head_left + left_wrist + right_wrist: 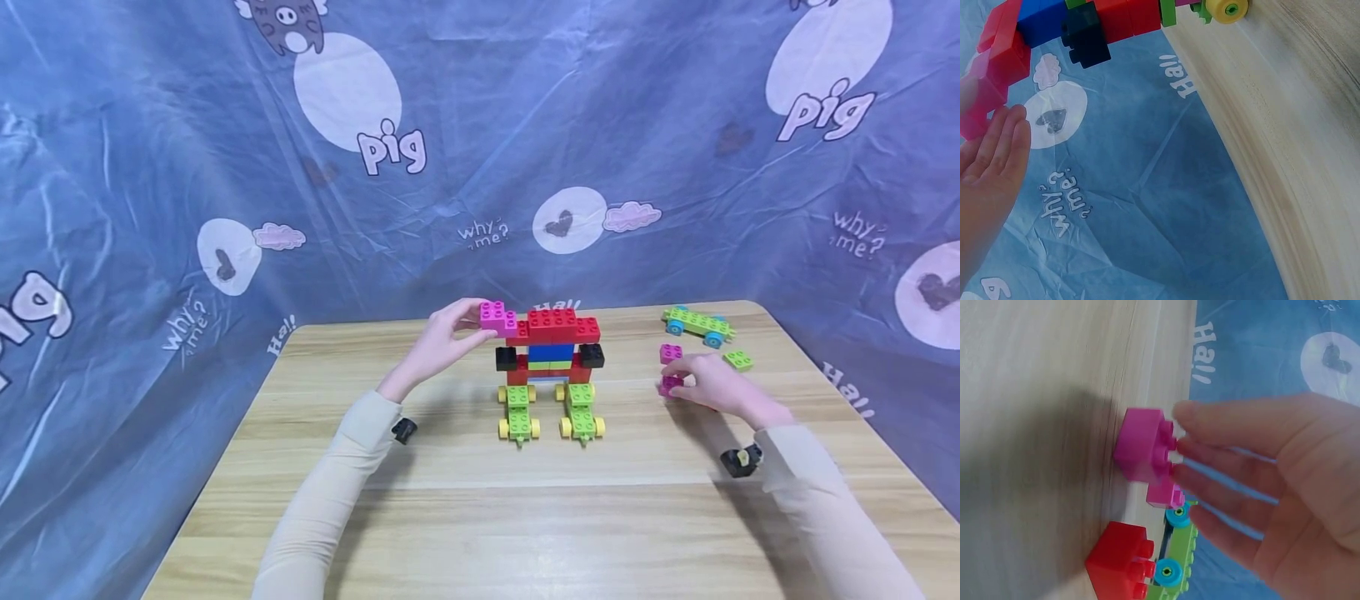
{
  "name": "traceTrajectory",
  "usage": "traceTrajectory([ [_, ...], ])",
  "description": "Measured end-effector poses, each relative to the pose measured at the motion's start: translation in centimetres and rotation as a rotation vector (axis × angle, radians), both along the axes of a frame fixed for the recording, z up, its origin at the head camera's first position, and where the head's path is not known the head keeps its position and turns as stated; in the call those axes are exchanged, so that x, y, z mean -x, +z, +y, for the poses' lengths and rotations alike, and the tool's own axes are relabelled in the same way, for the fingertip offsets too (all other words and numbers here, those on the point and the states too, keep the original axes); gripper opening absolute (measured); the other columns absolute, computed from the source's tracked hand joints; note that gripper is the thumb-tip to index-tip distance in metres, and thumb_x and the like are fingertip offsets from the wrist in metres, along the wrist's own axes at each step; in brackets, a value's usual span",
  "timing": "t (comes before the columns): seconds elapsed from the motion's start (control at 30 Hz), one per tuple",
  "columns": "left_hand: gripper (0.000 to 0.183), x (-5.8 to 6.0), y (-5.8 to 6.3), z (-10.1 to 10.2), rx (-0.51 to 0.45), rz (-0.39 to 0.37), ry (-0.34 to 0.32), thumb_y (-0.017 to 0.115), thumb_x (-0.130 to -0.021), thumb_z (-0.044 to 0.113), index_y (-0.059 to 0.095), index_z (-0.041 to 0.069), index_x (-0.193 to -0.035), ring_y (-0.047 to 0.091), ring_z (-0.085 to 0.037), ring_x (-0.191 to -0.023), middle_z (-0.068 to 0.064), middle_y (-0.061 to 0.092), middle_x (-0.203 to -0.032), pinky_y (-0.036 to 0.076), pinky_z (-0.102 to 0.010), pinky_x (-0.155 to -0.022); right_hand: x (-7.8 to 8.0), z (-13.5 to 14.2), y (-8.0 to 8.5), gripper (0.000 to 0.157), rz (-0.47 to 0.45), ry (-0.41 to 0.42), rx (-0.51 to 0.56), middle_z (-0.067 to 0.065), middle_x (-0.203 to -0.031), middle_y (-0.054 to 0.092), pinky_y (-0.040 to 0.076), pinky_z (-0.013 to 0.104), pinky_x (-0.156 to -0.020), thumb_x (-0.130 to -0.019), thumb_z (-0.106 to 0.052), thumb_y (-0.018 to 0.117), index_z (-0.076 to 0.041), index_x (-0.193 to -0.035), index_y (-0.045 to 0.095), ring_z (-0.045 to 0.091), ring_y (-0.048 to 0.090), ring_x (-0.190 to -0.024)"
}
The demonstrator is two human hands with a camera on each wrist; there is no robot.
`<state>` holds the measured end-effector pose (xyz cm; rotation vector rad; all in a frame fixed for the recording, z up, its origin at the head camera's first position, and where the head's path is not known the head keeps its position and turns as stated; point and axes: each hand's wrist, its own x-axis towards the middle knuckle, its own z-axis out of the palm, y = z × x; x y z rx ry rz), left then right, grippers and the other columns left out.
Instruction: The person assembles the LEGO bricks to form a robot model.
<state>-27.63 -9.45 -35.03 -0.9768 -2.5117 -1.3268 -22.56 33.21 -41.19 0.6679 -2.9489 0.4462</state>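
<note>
My left hand [444,340] pinches a pink brick [492,314] at the left end of a figure's upper red row. The thumb lies in front and the fingers behind; the left wrist view shows those fingertips against the pink brick [990,81]. Red bricks [552,323], a blue block [551,353] and black bricks [592,356] form the figure, which stands on lime wheeled bases [519,423]. On the right, my right hand [712,385] hovers at a magenta brick [1142,445] on the table, its spread fingertips beside the studs. Whether they touch is unclear.
Beyond the right hand lie another pink brick [671,353], a lime brick [738,360] and a lime car base [697,322] with blue wheels. A red brick [1119,562] shows near it in the right wrist view. Printed blue cloth [480,167] hangs behind the wooden table [480,525].
</note>
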Motion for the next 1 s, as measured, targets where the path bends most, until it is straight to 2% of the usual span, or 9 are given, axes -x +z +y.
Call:
traceTrajectory([
  [0.13, 0.046, -0.1, -0.1, -0.2, 0.001, -0.006, -0.007, 0.068, -0.086, 0.026, 0.054, 0.012, -0.127, 0.063, -0.016, -0.106, -0.004, 0.063, -0.12, 0.053, -0.024, -0.092, -0.4, -0.3, -0.3, 0.027, 0.021, -0.018, 0.026, 0.02, -0.096, 0.07, 0.055, 0.047, -0.076, -0.076, -0.007, 0.072, 0.003, -0.1, 0.068, 0.034, 0.067, -0.086],
  [0.27, 0.046, -0.2, -0.1, -0.4, -0.003, -0.006, -0.011, 0.068, -0.086, 0.025, 0.055, 0.011, -0.127, 0.063, -0.017, -0.106, -0.004, 0.063, -0.12, 0.053, -0.024, -0.092, -0.7, -0.5, -0.6, 0.033, -0.021, -0.028, 0.018, 0.026, -0.097, 0.068, 0.057, 0.046, -0.074, -0.074, -0.007, 0.073, 0.009, -0.102, 0.065, 0.034, 0.068, -0.082],
  [0.37, 0.045, -0.3, 0.0, -0.5, -0.002, 0.006, -0.012, 0.068, -0.085, 0.025, 0.055, 0.011, -0.126, 0.063, -0.016, -0.106, -0.005, 0.063, -0.119, 0.053, -0.024, -0.092, -1.0, -0.7, -0.8, 0.033, -0.052, -0.027, 0.001, 0.024, -0.092, 0.069, 0.057, 0.044, -0.072, -0.072, -0.008, 0.075, 0.009, -0.099, 0.066, 0.032, 0.068, -0.078],
  [0.47, 0.045, -0.3, -0.1, -0.7, 0.0, 0.012, -0.015, 0.068, -0.085, 0.026, 0.056, 0.011, -0.126, 0.064, -0.016, -0.105, -0.004, 0.064, -0.119, 0.053, -0.024, -0.092, -1.2, -1.0, -0.9, 0.028, -0.045, -0.036, -0.008, 0.019, -0.087, 0.071, 0.057, 0.042, -0.07, -0.071, -0.009, 0.076, 0.005, -0.095, 0.068, 0.03, 0.069, -0.076],
  [1.0, 0.047, -1.0, -0.1, -1.2, -0.019, -0.015, -0.049, 0.069, -0.085, 0.028, 0.056, 0.013, -0.127, 0.066, -0.015, -0.1, -0.004, 0.064, -0.117, 0.054, -0.024, -0.09, -2.9, -2.0, -1.5, 0.023, -0.003, -0.088, 0.006, 0.014, -0.085, 0.071, 0.057, 0.043, -0.071, -0.071, -0.007, 0.076, -0.002, -0.091, 0.067, 0.027, 0.069, -0.076],
])
